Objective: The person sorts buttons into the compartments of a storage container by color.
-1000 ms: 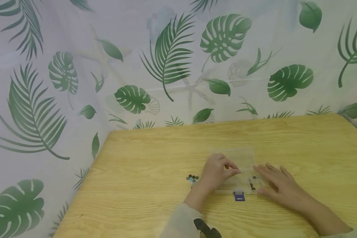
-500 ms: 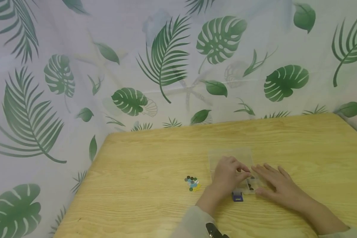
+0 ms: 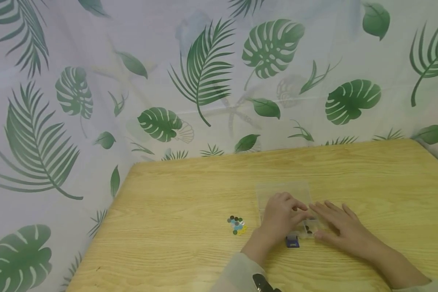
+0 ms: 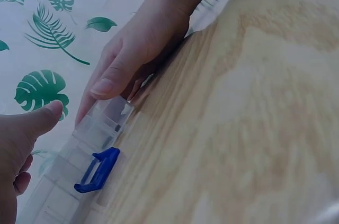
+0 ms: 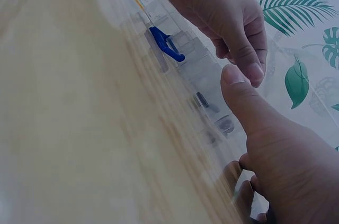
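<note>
My left hand [image 3: 281,215] hovers over a clear plastic divided box [image 3: 282,188], thumb and fingertips drawn together above its right-hand compartments. I cannot tell whether something small sits between those tips. Dark round discs [image 3: 308,230] lie in the compartment at the near right corner; the right wrist view shows a dark disc [image 5: 225,124] through the clear wall. Flat and spread, my right hand [image 3: 339,227] rests at the box's right edge, its thumb [image 4: 106,86] by the end wall. A blue latch [image 4: 98,170] sticks out from the box's front.
Left of the box lies a small pile of round discs [image 3: 237,225] in black, green, light blue, white and yellow. The wood-grain table [image 3: 175,202] meets a leaf-printed cloth [image 3: 219,81] at the back. A dark band [image 3: 263,282] sits at the left sleeve.
My left hand has moved right across the box to the right-hand compartments, uncovering the disc pile, and has stayed there over the last half second. My right hand has kept its place.
</note>
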Available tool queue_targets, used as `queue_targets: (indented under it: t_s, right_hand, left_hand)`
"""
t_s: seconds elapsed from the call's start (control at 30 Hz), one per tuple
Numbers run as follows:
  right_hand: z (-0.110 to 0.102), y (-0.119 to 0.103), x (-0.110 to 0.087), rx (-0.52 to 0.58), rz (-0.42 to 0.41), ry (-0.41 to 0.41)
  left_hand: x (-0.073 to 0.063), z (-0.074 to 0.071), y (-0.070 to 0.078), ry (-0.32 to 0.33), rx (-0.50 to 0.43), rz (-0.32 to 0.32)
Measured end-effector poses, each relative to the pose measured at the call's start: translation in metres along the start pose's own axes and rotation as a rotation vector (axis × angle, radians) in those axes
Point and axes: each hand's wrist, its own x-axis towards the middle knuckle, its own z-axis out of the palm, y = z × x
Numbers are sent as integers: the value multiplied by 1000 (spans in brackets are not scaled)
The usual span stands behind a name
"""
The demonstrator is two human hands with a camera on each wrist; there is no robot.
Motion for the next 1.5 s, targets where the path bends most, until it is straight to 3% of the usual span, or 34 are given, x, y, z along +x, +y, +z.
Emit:
queue_targets:
  t_s: [0.23,0.47,0.57,0.7,0.93,1.23,1.5]
  right_hand:
    - [0,0,0,-17,6,6]
    - [0,-1,1,-6,2,2]
    - [-1,-1,1,-3,-4,6]
    - [-2,-1,2,-3,-8,9]
    - [2,0,2,6,-11,14]
    - [3,2,1,35,3,2]
    - [1,1,2,20,-10,14]
  left_hand:
    - [-5,-10,-5,-16,-135,-79]
    - [-20,-23,-26,-24,-211,-77]
    - [-28,-29,-35,-27,-245,-107]
    - [-39,-35,-49,-48,-332,-188]
    - [-61,-47,-79,-103,-569,-338]
    - [-84,-67,-117,-119,-588,-463]
    - [-94,-73,-139,-183,-588,-513]
